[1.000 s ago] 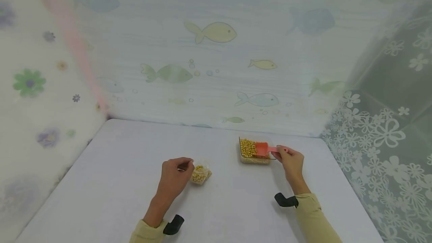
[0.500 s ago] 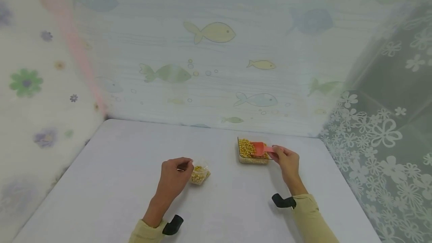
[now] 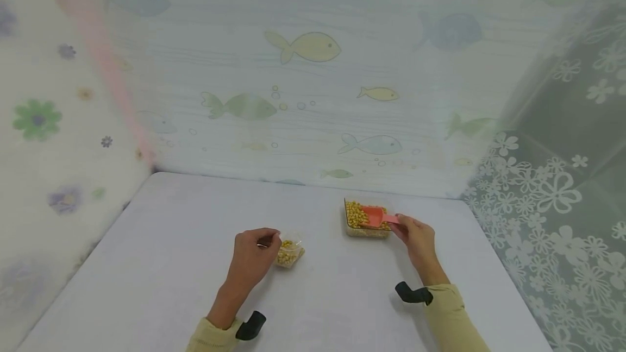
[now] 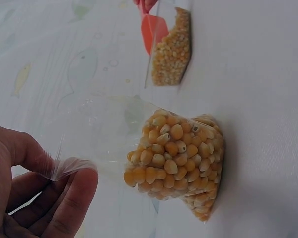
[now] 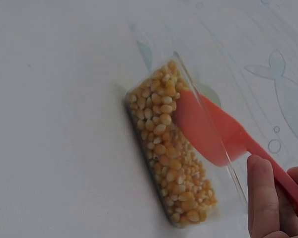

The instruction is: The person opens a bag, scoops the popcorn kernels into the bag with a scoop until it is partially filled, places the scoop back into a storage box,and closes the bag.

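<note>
My left hand (image 3: pixel 255 257) pinches the top edge of a clear plastic bag (image 4: pixel 109 124) between thumb and forefinger. Corn kernels (image 4: pixel 171 156) fill the bag's lower part, and it stands on the table. Over to the right, my right hand (image 3: pixel 414 238) grips the handle of a red-pink scoop (image 3: pixel 375 217). The scoop's blade dips into the yellow kernels inside a clear rectangular container (image 3: pixel 369 234). In the right wrist view the scoop's blade (image 5: pixel 203 126) meets the kernels (image 5: pixel 166 148) behind the container's clear wall.
A white-covered table (image 3: pixel 195 205) carries the bag and the container, the latter farther back and right. Behind it hangs a fish-patterned curtain (image 3: pixel 313 124). A sheer flower-patterned curtain (image 3: pixel 552 194) hangs along the right side.
My right hand has shifted slightly left, taking the scoop a little farther left within the container's kernels. My left hand keeps its hold on the bag, nearly unmoved.
</note>
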Available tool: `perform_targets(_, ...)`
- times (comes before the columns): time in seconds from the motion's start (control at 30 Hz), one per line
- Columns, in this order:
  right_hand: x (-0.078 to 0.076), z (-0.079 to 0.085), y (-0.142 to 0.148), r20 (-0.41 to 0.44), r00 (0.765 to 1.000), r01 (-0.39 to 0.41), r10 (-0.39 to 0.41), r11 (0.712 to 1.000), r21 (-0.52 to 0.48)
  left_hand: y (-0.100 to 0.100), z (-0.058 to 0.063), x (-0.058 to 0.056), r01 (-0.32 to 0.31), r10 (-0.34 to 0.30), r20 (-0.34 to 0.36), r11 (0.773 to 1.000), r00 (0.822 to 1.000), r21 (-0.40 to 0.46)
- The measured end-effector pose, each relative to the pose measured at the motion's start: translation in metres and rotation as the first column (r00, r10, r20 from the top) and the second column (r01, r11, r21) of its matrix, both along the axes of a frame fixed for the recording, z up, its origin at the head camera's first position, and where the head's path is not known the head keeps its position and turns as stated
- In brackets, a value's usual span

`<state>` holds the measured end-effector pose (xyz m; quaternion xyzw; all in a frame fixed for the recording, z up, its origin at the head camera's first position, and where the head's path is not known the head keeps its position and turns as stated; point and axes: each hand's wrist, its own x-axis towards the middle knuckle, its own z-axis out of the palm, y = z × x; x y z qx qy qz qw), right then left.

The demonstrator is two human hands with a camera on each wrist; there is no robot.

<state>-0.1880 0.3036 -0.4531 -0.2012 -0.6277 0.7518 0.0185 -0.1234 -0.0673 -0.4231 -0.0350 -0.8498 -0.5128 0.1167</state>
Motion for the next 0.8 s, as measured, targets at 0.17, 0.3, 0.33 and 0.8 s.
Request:
perform_targets(0.17, 0.004, 0.001, 0.004, 0.028, 0.999, 0.021, -0.018, 0.994, -0.111, 0.000, 0.000, 0.001, -0.001, 0.001, -0.006, 1.000, 1.000, -0.001)
perform_targets(0.3, 0.007, 0.000, 0.007, 0.034, 0.998, 0.056, -0.048, 0.960, -0.274, 0.001, -0.001, 0.001, -0.006, 0.006, 0.000, 1.000, 1.000, -0.003)
perform_targets(0.33, 0.008, 0.000, 0.008, 0.036, 0.998, 0.069, -0.061, 0.946, -0.316, 0.001, -0.001, 0.001, -0.007, 0.007, 0.004, 1.000, 1.000, -0.005)
perform_targets(0.8, 0.017, -0.001, 0.011, 0.070, 0.993, 0.117, -0.095, 0.862, -0.494, 0.000, 0.000, 0.003, -0.008, 0.008, 0.027, 1.000, 1.000, -0.007)
